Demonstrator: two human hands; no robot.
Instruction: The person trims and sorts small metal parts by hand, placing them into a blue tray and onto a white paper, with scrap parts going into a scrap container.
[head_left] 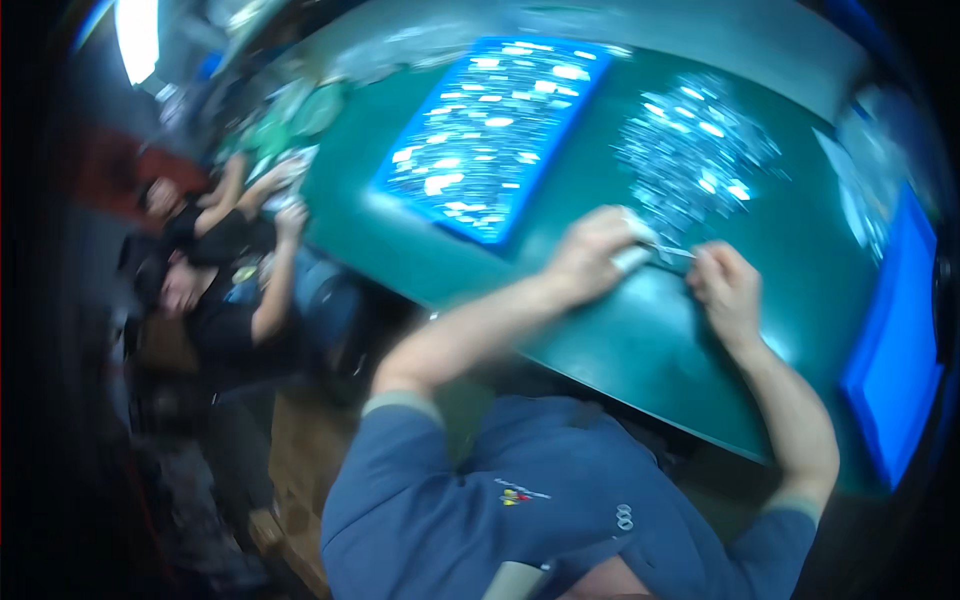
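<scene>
My left hand (597,252) and my right hand (727,286) meet over the green table, fingers closed in a pinch. A small, thin, pale strip (676,251) runs between their fingertips; blur hides its exact kind. White coverings show on some fingertips of my left hand. Just beyond both hands lies a loose heap of small shiny metal-looking pieces (690,150). To the left of the heap, a blue tray (548,165) holds many similar glinting pieces in dense rows.
The green tabletop (440,265) curves around me. A blue bin or panel (900,350) stands at the right edge, near clear plastic wrapping (885,140). At left, two people sit along the table; the nearer person (235,300) has raised hands. Cardboard (305,470) lies below.
</scene>
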